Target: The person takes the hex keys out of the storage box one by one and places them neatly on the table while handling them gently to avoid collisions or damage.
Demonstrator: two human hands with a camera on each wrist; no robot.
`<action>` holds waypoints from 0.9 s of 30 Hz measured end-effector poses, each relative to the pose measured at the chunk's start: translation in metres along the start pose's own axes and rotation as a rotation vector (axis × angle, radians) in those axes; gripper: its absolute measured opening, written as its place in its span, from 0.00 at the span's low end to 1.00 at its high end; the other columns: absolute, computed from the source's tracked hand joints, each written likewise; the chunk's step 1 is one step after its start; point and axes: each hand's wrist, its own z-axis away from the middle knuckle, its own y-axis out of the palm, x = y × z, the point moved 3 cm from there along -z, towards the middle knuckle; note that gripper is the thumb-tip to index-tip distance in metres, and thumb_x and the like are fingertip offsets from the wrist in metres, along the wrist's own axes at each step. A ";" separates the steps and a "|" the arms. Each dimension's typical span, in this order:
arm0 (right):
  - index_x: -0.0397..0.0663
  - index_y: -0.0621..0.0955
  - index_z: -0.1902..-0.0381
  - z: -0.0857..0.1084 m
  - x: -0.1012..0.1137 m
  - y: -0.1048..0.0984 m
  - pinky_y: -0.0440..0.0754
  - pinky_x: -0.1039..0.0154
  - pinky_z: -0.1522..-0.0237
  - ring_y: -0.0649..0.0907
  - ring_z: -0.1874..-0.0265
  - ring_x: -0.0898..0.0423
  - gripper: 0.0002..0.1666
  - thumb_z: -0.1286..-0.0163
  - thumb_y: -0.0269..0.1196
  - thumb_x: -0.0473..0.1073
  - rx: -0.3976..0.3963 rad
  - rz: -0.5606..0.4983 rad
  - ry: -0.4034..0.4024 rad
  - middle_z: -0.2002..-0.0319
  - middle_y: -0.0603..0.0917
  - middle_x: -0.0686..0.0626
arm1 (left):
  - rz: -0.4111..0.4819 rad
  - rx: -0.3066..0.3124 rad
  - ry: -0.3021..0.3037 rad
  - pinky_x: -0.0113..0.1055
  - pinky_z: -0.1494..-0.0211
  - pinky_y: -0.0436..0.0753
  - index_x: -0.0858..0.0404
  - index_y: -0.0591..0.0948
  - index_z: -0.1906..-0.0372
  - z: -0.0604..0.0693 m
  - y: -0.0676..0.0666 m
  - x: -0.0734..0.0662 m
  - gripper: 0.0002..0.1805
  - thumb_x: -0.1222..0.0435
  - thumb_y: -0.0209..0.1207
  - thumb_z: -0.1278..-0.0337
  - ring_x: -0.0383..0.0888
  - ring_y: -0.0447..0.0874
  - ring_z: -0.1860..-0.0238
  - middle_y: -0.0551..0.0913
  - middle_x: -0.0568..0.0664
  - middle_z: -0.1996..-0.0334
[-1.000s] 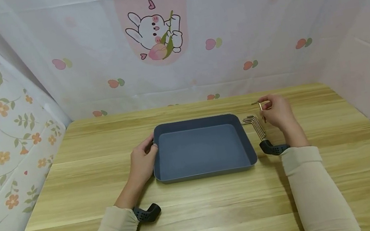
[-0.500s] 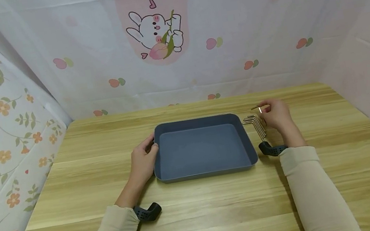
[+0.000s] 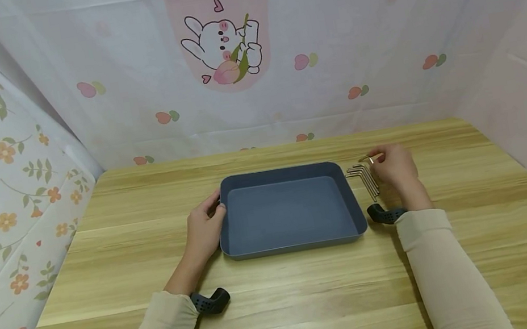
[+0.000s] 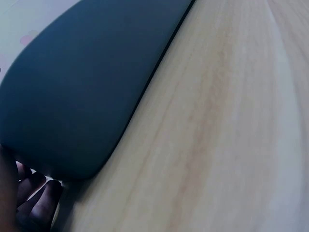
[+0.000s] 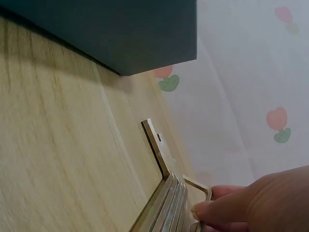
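Observation:
A grey-blue rectangular tray (image 3: 282,216) sits on the wooden table. My left hand (image 3: 203,230) grips its left wall, thumb by the rim; the left wrist view shows curled fingers (image 4: 44,200) below the tray's corner. My right hand (image 3: 396,167) pinches an L-shaped brass-coloured hex key (image 5: 209,195) between thumb and fingers, part of its shaft hidden by the hand. Just left of that hand, several similar hex keys (image 3: 370,186) lie side by side, bent ends toward the tray. In the right wrist view the held key is close beside this row (image 5: 166,205).
Bare table (image 3: 297,314) stretches in front of the tray. A printed curtain (image 3: 351,30) hangs along the back edge, and a floral cloth (image 3: 1,171) covers the left side. Dark wrist-camera mounts (image 3: 212,302) sit on both wrists.
My right hand has lowered the pinched hex key and brought it slightly left and nearer, to the row of keys. The left hand and the tray have stayed in place.

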 end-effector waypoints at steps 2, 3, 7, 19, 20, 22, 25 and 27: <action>0.42 0.82 0.40 0.001 0.000 0.001 0.74 0.63 0.75 0.83 0.61 0.41 0.22 0.29 0.55 0.38 0.009 0.024 0.002 0.51 0.85 0.33 | 0.000 0.002 -0.002 0.48 0.33 0.79 0.64 0.71 0.28 0.000 0.000 0.001 0.26 0.65 0.51 0.27 0.51 0.77 0.32 0.78 0.58 0.32; 0.42 0.82 0.40 0.001 -0.001 0.001 0.75 0.62 0.74 0.84 0.59 0.40 0.21 0.28 0.55 0.39 0.019 0.031 0.003 0.50 0.85 0.33 | 0.000 0.003 -0.003 0.48 0.33 0.79 0.64 0.71 0.28 0.000 0.000 0.001 0.26 0.65 0.51 0.27 0.51 0.77 0.32 0.78 0.58 0.32; 0.41 0.81 0.40 0.002 -0.001 0.003 0.80 0.55 0.67 0.83 0.53 0.37 0.20 0.25 0.56 0.41 0.042 0.024 -0.001 0.48 0.84 0.32 | 0.008 0.007 -0.002 0.47 0.32 0.78 0.64 0.71 0.28 0.000 0.000 0.001 0.26 0.65 0.51 0.27 0.51 0.77 0.31 0.78 0.59 0.32; 0.37 0.81 0.41 0.001 0.000 0.003 0.81 0.48 0.58 0.83 0.51 0.35 0.20 0.26 0.57 0.40 0.066 -0.002 -0.022 0.48 0.84 0.30 | 0.008 0.007 -0.004 0.47 0.31 0.77 0.64 0.71 0.28 0.000 0.000 -0.001 0.26 0.65 0.51 0.27 0.51 0.76 0.31 0.77 0.58 0.32; 0.37 0.81 0.41 0.001 0.000 0.003 0.81 0.47 0.57 0.83 0.51 0.35 0.20 0.26 0.57 0.40 0.063 -0.002 -0.024 0.48 0.84 0.30 | 0.009 0.006 -0.006 0.47 0.31 0.77 0.64 0.71 0.28 0.000 0.000 -0.001 0.26 0.65 0.51 0.27 0.51 0.76 0.31 0.77 0.59 0.32; 0.36 0.82 0.42 0.001 0.000 0.003 0.81 0.46 0.56 0.82 0.51 0.35 0.20 0.26 0.57 0.40 0.061 0.000 -0.029 0.49 0.84 0.30 | 0.007 0.005 -0.006 0.46 0.31 0.77 0.65 0.71 0.28 0.000 0.000 -0.001 0.26 0.65 0.51 0.27 0.51 0.76 0.31 0.77 0.59 0.32; 0.36 0.83 0.43 0.001 0.001 0.004 0.81 0.45 0.54 0.82 0.50 0.35 0.20 0.26 0.56 0.40 0.062 0.001 -0.032 0.49 0.84 0.30 | 0.005 0.002 -0.005 0.46 0.31 0.77 0.65 0.72 0.28 0.000 0.000 -0.001 0.26 0.65 0.51 0.27 0.51 0.76 0.31 0.78 0.59 0.33; 0.35 0.83 0.43 0.001 0.000 0.004 0.80 0.44 0.52 0.82 0.50 0.34 0.20 0.26 0.56 0.40 0.071 -0.001 -0.030 0.48 0.84 0.30 | 0.002 0.000 -0.003 0.47 0.31 0.77 0.65 0.72 0.28 0.000 0.000 0.000 0.26 0.65 0.51 0.27 0.51 0.76 0.31 0.78 0.59 0.33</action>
